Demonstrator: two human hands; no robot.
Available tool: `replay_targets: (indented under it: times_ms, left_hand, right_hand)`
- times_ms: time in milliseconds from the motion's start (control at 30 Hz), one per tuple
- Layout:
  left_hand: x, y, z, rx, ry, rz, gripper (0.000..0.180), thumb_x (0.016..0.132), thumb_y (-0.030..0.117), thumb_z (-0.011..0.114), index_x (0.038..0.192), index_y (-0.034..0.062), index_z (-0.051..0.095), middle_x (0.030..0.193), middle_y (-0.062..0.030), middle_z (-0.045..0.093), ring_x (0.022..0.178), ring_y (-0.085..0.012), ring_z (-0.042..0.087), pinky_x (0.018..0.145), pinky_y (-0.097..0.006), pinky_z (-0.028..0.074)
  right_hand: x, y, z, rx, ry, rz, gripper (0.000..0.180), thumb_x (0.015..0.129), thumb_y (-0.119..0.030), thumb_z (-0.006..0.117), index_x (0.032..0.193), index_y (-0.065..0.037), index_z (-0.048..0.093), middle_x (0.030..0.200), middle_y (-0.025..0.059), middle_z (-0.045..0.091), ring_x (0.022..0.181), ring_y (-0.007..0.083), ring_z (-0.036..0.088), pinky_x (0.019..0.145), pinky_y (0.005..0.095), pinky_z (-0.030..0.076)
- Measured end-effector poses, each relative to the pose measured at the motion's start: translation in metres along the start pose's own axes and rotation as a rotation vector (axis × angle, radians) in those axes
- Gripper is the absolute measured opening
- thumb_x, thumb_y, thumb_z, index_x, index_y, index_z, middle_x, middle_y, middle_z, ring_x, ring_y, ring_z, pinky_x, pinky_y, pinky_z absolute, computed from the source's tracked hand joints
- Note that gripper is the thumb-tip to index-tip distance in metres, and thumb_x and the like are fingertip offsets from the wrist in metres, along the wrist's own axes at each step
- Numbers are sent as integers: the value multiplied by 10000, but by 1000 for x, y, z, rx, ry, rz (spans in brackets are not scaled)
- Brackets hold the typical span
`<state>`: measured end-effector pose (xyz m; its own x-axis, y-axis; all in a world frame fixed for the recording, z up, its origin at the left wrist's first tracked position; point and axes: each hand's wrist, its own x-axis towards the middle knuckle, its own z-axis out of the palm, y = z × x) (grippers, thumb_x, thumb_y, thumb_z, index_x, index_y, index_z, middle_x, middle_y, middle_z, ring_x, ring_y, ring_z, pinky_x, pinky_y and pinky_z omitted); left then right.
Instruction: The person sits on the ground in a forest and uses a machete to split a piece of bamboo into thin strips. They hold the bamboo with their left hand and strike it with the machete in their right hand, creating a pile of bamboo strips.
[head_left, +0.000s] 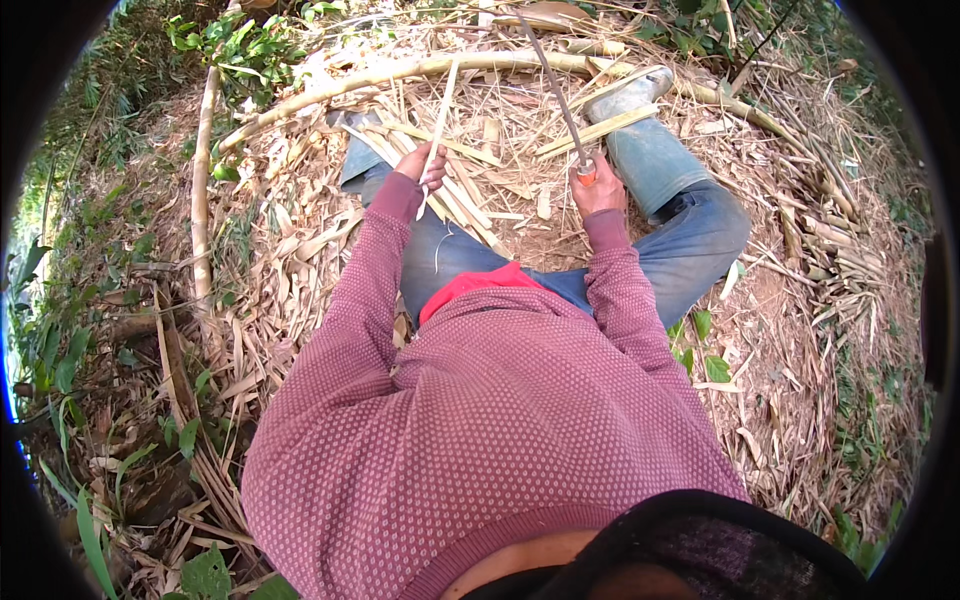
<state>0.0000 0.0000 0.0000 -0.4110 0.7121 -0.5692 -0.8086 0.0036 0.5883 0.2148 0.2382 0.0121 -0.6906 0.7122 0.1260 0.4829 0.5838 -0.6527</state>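
I see the legs [690, 222] bent apart across the upper middle, presumably to leave working room. The pole [430, 66] arcs along the top of the frame. Loose strips [462, 205] lie between the legs, nearer the left, probably within easy reach. Right of upper centre, the right hand [600, 190] wraps the knife [553, 87], pointing it away from the body, likely for safety. Left of upper centre, the left hand [428, 166] curls closed around one pale strip [441, 112], apart from the knife.

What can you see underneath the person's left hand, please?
Around the left hand, which grips a pale strip, split strips and a jeans leg show below; whatever lies directly beneath is covered.
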Motion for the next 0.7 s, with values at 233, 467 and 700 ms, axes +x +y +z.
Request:
replay_targets:
  times_ms: [233,467,700]
  left_hand:
    - [-9,29,-4,-171,-73,70,290,963,321,371,789,102,447,508,59,304,354,-46,256,353,-210,250]
    - [-13,2,-5,-149,-117,81,277,966,299,366,774,105,411,543,60,320,389,-45,276,378,-202,290]
    - [-54,-51,33,-212,-178,-50,253,953,296,409,758,135,413,516,92,304,344,-26,256,382,-194,320]
  right_hand:
    - [-7,-2,14,-234,-168,-37,197,744,-221,574,915,-140,520,806,166,629,762,378,603,658,486,462]
    - [-18,-13,21,-293,-302,-249,211,737,-140,594,900,-114,463,835,99,608,788,312,603,662,433,472]
    - [-19,-20,32,-203,-322,-477,250,708,-96,624,895,-110,458,835,90,576,799,298,592,652,416,471]
